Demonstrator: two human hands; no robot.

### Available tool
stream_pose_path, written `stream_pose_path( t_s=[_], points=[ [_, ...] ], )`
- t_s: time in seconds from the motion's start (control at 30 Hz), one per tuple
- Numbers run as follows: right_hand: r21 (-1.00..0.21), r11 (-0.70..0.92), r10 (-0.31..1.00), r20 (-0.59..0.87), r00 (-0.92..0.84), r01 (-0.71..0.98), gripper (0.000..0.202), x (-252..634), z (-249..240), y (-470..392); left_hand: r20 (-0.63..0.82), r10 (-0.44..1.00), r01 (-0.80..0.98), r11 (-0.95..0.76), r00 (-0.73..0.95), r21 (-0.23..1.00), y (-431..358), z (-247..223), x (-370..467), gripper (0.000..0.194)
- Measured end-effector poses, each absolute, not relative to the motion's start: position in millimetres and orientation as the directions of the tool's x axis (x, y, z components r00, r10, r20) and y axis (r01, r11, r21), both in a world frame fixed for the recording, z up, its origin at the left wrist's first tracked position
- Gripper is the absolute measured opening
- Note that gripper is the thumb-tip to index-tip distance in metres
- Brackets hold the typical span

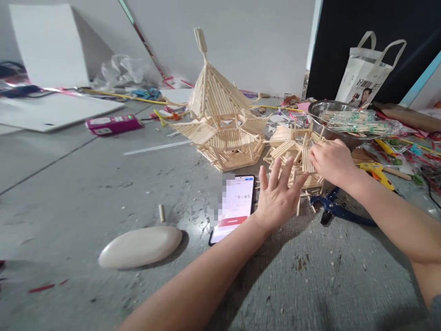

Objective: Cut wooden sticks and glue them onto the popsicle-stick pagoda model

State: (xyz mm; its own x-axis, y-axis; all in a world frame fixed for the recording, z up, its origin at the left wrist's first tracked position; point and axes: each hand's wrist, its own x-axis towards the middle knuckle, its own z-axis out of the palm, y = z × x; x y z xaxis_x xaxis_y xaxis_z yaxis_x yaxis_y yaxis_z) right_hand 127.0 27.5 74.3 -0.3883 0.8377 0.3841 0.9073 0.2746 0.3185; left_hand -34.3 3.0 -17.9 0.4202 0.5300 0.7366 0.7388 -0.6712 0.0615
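My left hand (278,198) is held with its fingers spread, just in front of the smaller stick model (282,138), and no object shows in it. Whether its fingertips touch the sticks I cannot tell. At the right side of that model, my right hand (332,158) has its fingers closed at the edge of a narrow slatted stick panel (307,162). The fingertips are partly hidden. Just left of my left hand lies a phone (237,207) with its screen lit. Behind stands a larger stick pavilion (220,101) with a pointed roof.
Blue-handled cutters (339,210) and a yellow glue gun (377,174) lie right of the model. Behind them stands a metal bowl (315,110) of bagged sticks, near a white tote bag (365,73). A pale oval object (141,247) and a purple device (112,124) are to the left.
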Motion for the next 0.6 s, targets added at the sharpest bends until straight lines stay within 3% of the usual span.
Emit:
stream_pose_path(
  t_s=[0.13, 0.4, 0.6],
  points=[
    [0.309, 0.165, 0.853, 0.433, -0.293, 0.937, 0.028, 137.1, 79.1, 32.0, 0.742, 0.519, 0.750, -0.660, 0.424, 0.033, 4.2, -19.0, -34.5, 0.047],
    [0.303, 0.226, 0.875, 0.354, -0.330, 0.926, 0.028, 142.0, 73.9, 27.5, 0.736, 0.507, 0.745, -0.667, 0.450, 0.004, 6.1, -19.4, -34.9, 0.048],
    [0.420, 0.228, 0.854, 0.348, -0.387, 0.879, 0.027, 131.9, 74.8, 26.5, 0.720, 0.517, 0.756, -0.654, 0.463, -0.017, 5.7, -18.5, -34.6, 0.048]
  ],
)
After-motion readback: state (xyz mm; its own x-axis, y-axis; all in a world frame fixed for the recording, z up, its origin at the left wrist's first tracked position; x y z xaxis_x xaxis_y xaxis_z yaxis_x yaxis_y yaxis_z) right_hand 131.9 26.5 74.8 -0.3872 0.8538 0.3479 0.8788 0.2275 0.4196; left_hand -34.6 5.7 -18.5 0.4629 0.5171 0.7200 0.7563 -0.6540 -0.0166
